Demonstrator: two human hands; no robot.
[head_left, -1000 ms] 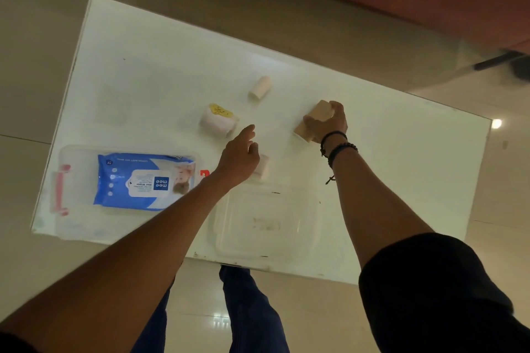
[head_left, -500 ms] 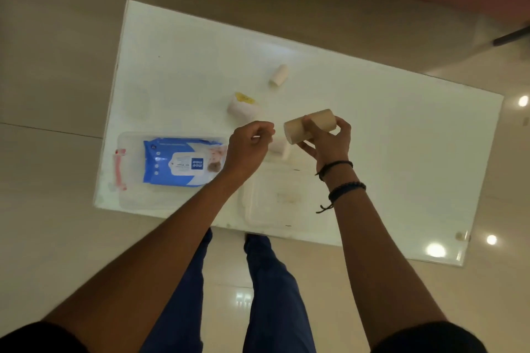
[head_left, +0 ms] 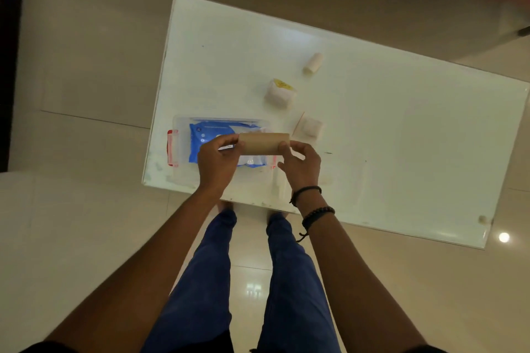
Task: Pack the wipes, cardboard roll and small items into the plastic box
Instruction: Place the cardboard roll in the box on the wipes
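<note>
A brown cardboard roll lies level between both hands, above the clear plastic box with red latches. My left hand grips its left end and my right hand grips its right end. The blue pack of wipes lies inside the box, partly hidden by the roll and my left hand. Three small white items rest on the table beyond the box: a wrapped one nearest, one with a yellow label, and a small cylinder farthest.
The white table stands on a pale tiled floor. The clear lid lies flat right of the box, near the front edge, under my right wrist. My legs in blue trousers stand below the table's near edge.
My right hand lifted the cardboard roll off the table and carried it left over the box. My left hand came in and took its left end. The camera view pulled back.
</note>
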